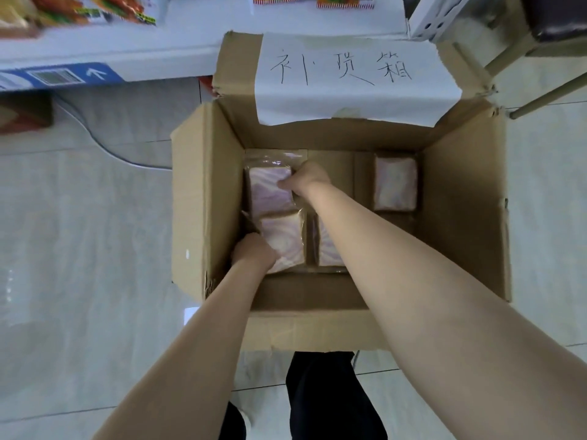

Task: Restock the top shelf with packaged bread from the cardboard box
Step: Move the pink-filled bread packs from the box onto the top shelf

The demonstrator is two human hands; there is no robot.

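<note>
An open cardboard box [206, 201] stands on the floor below me, with a handwritten paper label [349, 74] on its far flap. Inside lie several clear-wrapped packs of purple-swirled bread. My right hand [305, 181] grips the right edge of the far-left pack [268, 192]. My left hand [252, 252] holds the near-left pack [286, 239] at its left corner. A third pack [327, 246] lies partly under my right forearm. Another pack [394, 184] rests alone at the box's far right. Both arms reach down into the box.
A white shelf [127, 49] edge runs along the top left, with colourful packaged goods [95, 9] on it and a blue price strip [60, 76]. Chair or table legs [540, 100] stand at the top right. Pale floor tiles surround the box; my dark trousers [327, 398] are below.
</note>
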